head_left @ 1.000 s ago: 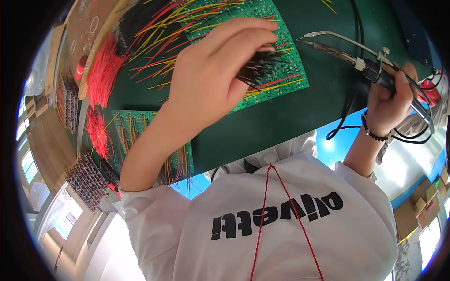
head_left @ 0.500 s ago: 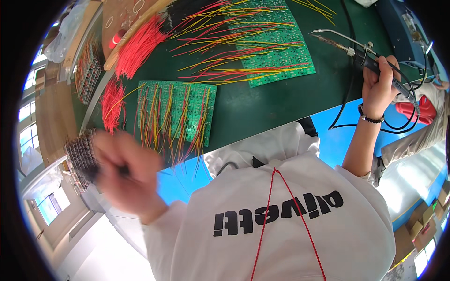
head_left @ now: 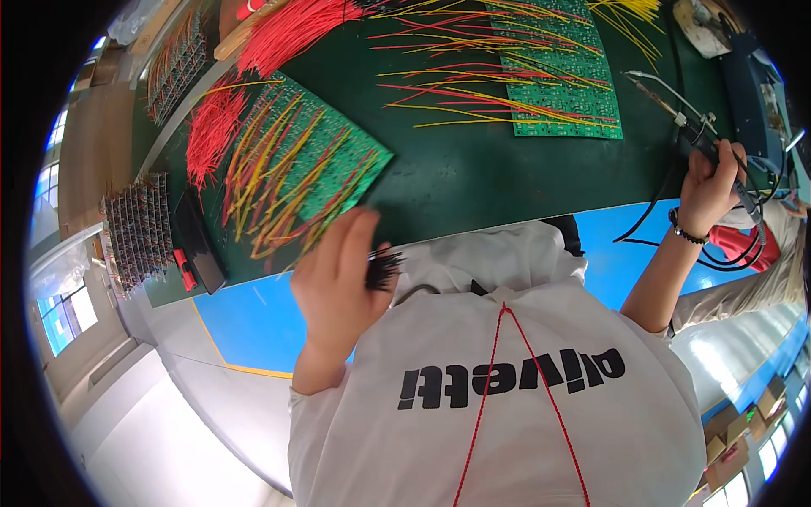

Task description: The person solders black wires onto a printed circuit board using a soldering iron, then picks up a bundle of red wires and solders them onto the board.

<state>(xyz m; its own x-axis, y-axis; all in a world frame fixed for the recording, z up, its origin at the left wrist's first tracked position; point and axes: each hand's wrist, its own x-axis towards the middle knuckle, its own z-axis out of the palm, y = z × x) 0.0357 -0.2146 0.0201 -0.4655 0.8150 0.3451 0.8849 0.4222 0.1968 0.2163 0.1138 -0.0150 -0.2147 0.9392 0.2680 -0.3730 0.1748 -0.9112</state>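
My left hand (head_left: 334, 279) is closed around a small brush with black bristles (head_left: 385, 269); its handle is hidden in the palm. The fingertips are at the near corner of a green circuit board (head_left: 359, 152), which lies turned at an angle with red and yellow wires across it. Whether they touch it I cannot tell. On the right, my right hand (head_left: 708, 193) grips a soldering iron (head_left: 694, 133) with a thin metal tube clamped alongside, its tip pointing up and left above the table. A larger green board (head_left: 562, 106), also wired in red and yellow, lies farther back.
Bundles of red wire (head_left: 291, 38) (head_left: 211, 135) lie at the left, with yellow wires (head_left: 629, 21) at the back. A black block (head_left: 200, 241) and stacked boards (head_left: 139, 232) sit by the left edge. A blue box (head_left: 750, 101) stands right. Cables hang below the iron.
My left hand has moved right with the brush, from the stacked boards to the near board. That board has turned askew. My right hand still holds the iron; the view has shifted slightly.
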